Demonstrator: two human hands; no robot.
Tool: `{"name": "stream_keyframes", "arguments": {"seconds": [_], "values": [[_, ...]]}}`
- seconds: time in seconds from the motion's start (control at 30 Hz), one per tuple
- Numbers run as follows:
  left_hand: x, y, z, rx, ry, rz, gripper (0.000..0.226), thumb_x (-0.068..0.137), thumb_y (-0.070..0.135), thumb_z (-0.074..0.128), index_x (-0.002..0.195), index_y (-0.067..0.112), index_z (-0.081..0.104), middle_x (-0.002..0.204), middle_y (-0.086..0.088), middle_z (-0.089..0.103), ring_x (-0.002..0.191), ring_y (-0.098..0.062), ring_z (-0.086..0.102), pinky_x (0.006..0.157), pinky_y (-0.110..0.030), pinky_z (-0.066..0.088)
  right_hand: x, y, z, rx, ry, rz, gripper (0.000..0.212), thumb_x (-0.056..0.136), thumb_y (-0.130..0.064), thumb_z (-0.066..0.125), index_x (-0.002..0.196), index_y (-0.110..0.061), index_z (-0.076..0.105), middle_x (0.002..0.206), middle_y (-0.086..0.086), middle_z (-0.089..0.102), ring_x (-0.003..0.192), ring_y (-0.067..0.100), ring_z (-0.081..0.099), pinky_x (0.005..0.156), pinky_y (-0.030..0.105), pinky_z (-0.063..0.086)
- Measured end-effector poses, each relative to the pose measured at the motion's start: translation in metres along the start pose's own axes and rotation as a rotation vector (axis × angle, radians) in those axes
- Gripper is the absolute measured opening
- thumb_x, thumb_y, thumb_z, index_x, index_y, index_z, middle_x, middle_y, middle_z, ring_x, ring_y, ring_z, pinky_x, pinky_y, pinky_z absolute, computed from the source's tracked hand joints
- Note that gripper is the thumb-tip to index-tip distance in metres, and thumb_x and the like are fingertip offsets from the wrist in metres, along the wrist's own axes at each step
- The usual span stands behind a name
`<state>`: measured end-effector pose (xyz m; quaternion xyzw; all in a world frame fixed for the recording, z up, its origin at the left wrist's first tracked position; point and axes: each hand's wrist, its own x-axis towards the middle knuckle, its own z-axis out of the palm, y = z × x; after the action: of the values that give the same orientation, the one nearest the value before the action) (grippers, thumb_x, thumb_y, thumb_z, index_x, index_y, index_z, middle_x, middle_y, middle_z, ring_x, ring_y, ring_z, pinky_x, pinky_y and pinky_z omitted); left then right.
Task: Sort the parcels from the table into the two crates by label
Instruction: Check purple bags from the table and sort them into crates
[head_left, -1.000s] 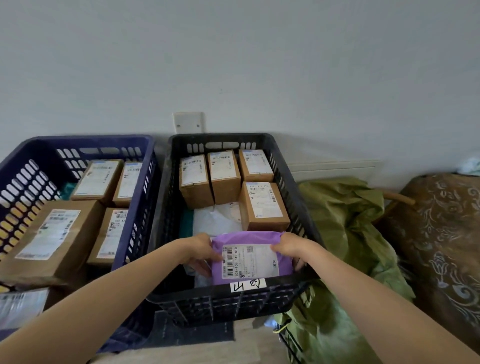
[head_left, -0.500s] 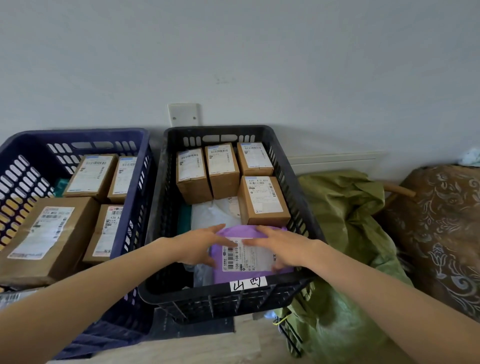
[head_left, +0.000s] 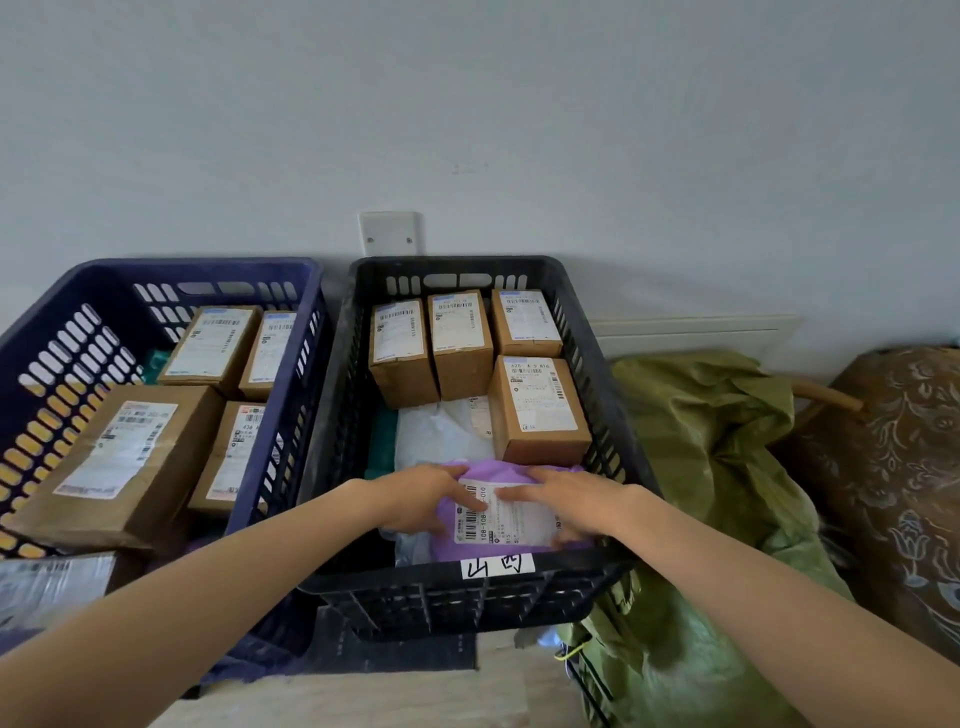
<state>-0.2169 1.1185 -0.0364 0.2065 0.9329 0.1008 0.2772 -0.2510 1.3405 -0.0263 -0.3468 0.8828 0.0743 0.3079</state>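
— How are we holding our arms?
— We are stretching the left arm (head_left: 208, 597) and the right arm (head_left: 769, 592) forward and down, both bare, angling them inward toward each other.
— And the hands?
— We are resting the left hand (head_left: 426, 499) and the right hand (head_left: 566, 501) palm down, side by side, with fingers fairly straight and the fingertips pointing at each other, almost touching.
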Motion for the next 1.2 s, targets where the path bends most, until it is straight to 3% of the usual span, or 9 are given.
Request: {"name": "stream_keyframes", "arguments": {"seconds": [0.23,0.47,0.6,0.67,0.83,0.9,0.97,1.03,1.2], "values": [[-0.033,0.01,-0.014,-0.044,0.112,-0.088,0.055,0.091,0.009,0.059,0.141,0.027,0.046,0.152,-0.003,0.038,0.14,-0.022,0.033,0.113,-0.035,0.029,-0.016,-0.011,-0.017,0.134,0.164,-0.012,0.078,0.081,-0.028,0.074,0.147,-0.035,0.032,0.148,0.004,0.039,0.131,0.025,0.043,0.103,0.042,0.043],[-0.107,0.016,-0.03,-0.239,0.381,-0.257,0.051,0.096,0.012,0.054,0.144,0.026,0.042,0.148,0.003,0.043,0.128,-0.018,0.048,0.098,-0.027,0.04,-0.008,-0.044,-0.041,0.383,0.28,-0.161,0.072,0.085,-0.037,0.071,0.146,-0.036,0.034,0.153,-0.005,0.035,0.139,0.017,0.034,0.113,0.035,0.031],[-0.162,0.009,-0.023,-0.485,0.585,-0.366,0.047,0.095,0.01,0.056,0.139,0.025,0.047,0.138,-0.002,0.052,0.115,-0.015,0.057,0.095,-0.028,0.047,0.005,-0.086,-0.059,0.526,0.332,-0.29,0.064,0.088,-0.038,0.067,0.144,-0.037,0.036,0.152,-0.007,0.035,0.137,0.016,0.037,0.1,0.03,0.041],[-0.187,0.006,-0.018,-0.556,0.683,-0.401,0.045,0.094,0.01,0.058,0.137,0.023,0.051,0.135,-0.002,0.055,0.109,-0.012,0.059,0.093,-0.027,0.048,0.012,-0.111,-0.066,0.617,0.347,-0.338,0.059,0.09,-0.035,0.066,0.143,-0.033,0.039,0.15,-0.002,0.038,0.133,0.019,0.043,0.095,0.03,0.045],[-0.258,-0.013,-0.002,-0.677,0.878,-0.541,0.044,0.092,0.005,0.06,0.134,0.017,0.054,0.127,-0.004,0.06,0.109,-0.015,0.06,0.091,-0.027,0.051,0.03,-0.193,-0.093,0.834,0.43,-0.414,0.045,0.092,-0.023,0.063,0.135,-0.022,0.05,0.139,0.008,0.051,0.119,0.024,0.054,0.1,0.039,0.045],[-0.289,-0.025,0.006,-0.702,0.933,-0.602,0.044,0.092,0.006,0.059,0.133,0.018,0.054,0.124,0.0,0.06,0.107,-0.014,0.061,0.085,-0.023,0.053,0.038,-0.233,-0.103,0.862,0.45,-0.464,0.043,0.092,-0.021,0.062,0.134,-0.021,0.052,0.136,0.007,0.053,0.119,0.02,0.054,0.098,0.034,0.045],[-0.321,-0.042,0.016,-0.72,0.996,-0.653,0.042,0.092,0.007,0.06,0.132,0.02,0.055,0.123,0.001,0.06,0.104,-0.014,0.062,0.081,-0.021,0.053,0.047,-0.277,-0.109,0.879,0.46,-0.505,0.042,0.093,-0.019,0.061,0.134,-0.02,0.052,0.133,0.005,0.056,0.113,0.016,0.056,0.086,0.023,0.046],[-0.352,-0.06,0.028,-0.757,1.065,-0.712,0.04,0.093,0.008,0.059,0.131,0.021,0.056,0.121,0.001,0.06,0.103,-0.017,0.063,0.083,-0.03,0.055,0.055,-0.319,-0.112,0.9,0.455,-0.542,0.04,0.094,-0.017,0.06,0.132,-0.021,0.052,0.13,0.002,0.057,0.109,0.013,0.056,0.076,0.018,0.046],[-0.43,-0.116,0.059,-0.796,1.186,-0.799,0.041,0.093,0.004,0.057,0.131,0.019,0.054,0.123,-0.001,0.059,0.099,-0.015,0.061,0.074,-0.019,0.051,0.076,-0.422,-0.115,0.909,0.454,-0.574,0.036,0.094,-0.018,0.059,0.13,-0.018,0.054,0.117,0.0,0.059,0.099,0.008,0.055,0.083,0.023,0.045]]}}
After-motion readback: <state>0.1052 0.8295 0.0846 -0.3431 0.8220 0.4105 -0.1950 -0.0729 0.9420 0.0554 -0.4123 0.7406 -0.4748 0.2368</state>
